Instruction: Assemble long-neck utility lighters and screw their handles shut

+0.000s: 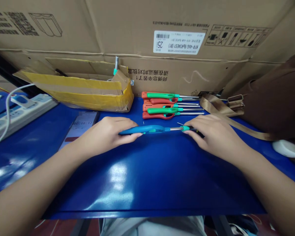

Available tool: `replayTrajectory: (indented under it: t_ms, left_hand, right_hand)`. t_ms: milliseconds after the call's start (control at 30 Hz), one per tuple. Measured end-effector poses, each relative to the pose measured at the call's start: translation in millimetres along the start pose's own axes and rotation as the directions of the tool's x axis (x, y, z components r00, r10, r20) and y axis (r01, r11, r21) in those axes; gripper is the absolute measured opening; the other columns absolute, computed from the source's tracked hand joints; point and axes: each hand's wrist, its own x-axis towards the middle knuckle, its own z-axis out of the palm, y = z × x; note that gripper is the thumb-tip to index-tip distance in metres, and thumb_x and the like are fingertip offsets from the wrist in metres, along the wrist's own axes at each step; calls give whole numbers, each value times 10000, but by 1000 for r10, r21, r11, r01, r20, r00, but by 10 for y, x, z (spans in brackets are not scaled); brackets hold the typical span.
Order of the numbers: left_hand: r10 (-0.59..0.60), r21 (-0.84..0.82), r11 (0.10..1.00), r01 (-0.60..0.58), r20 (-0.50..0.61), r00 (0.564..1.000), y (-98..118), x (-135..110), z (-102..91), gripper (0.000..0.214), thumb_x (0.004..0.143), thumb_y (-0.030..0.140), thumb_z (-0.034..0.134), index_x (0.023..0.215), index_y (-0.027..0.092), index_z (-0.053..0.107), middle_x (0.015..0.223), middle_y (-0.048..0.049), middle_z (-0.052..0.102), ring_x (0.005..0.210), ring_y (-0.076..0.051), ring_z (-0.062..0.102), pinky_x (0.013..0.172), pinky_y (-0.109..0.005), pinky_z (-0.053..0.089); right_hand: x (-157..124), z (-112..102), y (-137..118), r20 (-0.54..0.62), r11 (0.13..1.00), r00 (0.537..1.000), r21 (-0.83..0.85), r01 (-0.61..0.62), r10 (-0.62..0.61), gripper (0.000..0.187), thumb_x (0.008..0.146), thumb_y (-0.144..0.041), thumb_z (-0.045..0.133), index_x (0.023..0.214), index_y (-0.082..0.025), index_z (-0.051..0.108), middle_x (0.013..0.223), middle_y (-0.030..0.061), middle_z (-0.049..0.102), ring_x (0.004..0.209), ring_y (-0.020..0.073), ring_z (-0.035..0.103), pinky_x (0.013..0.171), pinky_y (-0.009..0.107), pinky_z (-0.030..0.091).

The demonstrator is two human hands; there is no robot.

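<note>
A blue long-necked lighter [154, 128] lies level across the space between my hands, above the blue table. My left hand [113, 132] pinches the rear end of its handle between thumb and fingers. My right hand [208, 134] is closed around the far end of the metal neck, at a green collar [185, 128]. Something dark with a bit of yellow shows between the right fingers, mostly hidden. Just beyond the blue lighter, several red and green lighters [159, 110] lie stacked side by side, their metal necks pointing right.
A cardboard box with yellow tape [88, 93] stands back left, a metal neck poking out. Nearby are a phone [80, 126] and a white power strip [22, 111]. At right are a brown strap [226, 113], a brown bag [272, 88] and a white mouse [287, 148]. Large cardboard [113, 29] rises behind.
</note>
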Motion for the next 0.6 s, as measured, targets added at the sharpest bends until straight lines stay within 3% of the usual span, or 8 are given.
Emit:
replayTrajectory:
  t_ms: [100, 200, 267, 333, 400, 467, 600]
  left_hand:
    - [-68, -60, 996, 68, -1, 998, 59, 15, 24, 273, 999, 380, 614, 910, 146, 723, 831, -16, 719, 725, -122, 637, 701, -212, 434]
    - [-257, -261, 928, 266, 68, 964, 163, 42, 83, 367, 974, 425, 626, 740, 147, 680, 659, 13, 643, 591, -92, 533, 582, -209, 385]
    - [-385, -479, 750, 455, 243, 890, 236, 62, 145, 446, 955, 473, 635, 655, 144, 637, 573, 23, 579, 530, -76, 486, 513, -191, 353]
    - [-432, -633, 459, 624, 455, 779, 295, 75, 219, 425, 922, 514, 665, 726, 137, 683, 540, 42, 527, 442, -49, 380, 422, -176, 265]
    - [-415, -695, 173, 698, 591, 692, 331, 78, 293, 418, 897, 538, 693, 849, 125, 737, 533, 58, 482, 401, -28, 295, 376, -162, 183]
    - [-388, -720, -14, 694, 644, 660, 346, 76, 353, 428, 882, 537, 717, 866, 111, 749, 525, 63, 454, 389, -13, 258, 359, -146, 152]
    - [-321, -716, -213, 665, 694, 644, 345, 74, 410, 396, 851, 497, 769, 802, 105, 739, 506, 67, 433, 376, 3, 229, 335, -123, 132]
  right_hand:
    - [13, -6, -8, -87, 999, 995, 0, 42, -42, 114, 952, -279, 645, 938, -170, 674, 877, 77, 745, 829, 275, 697, 760, 393, 496]
    - [14, -7, -49, -177, 996, 981, 7, 83, -81, 96, 948, -237, 632, 885, -165, 642, 836, 81, 720, 791, 259, 679, 722, 380, 496]
    - [8, -9, -92, -211, 986, 964, 22, 167, -159, 94, 961, -218, 617, 888, -162, 637, 853, 87, 726, 800, 248, 676, 744, 381, 506]
    - [0, -9, -136, -233, 964, 939, 27, 265, -252, 77, 966, -198, 617, 906, -156, 643, 881, 95, 738, 820, 239, 674, 782, 383, 520]
    - [-6, -1, -164, -257, 944, 915, 21, 328, -312, 49, 960, -172, 625, 926, -147, 649, 894, 107, 747, 831, 236, 671, 807, 384, 534]
    - [-10, 15, -172, -289, 935, 897, 18, 354, -334, 24, 947, -142, 634, 954, -134, 656, 907, 124, 755, 840, 239, 674, 816, 385, 547]
    - [-18, 38, -157, -342, 925, 872, 20, 380, -351, 123, 916, -87, 652, 1038, -98, 659, 947, 158, 766, 874, 254, 688, 840, 405, 563]
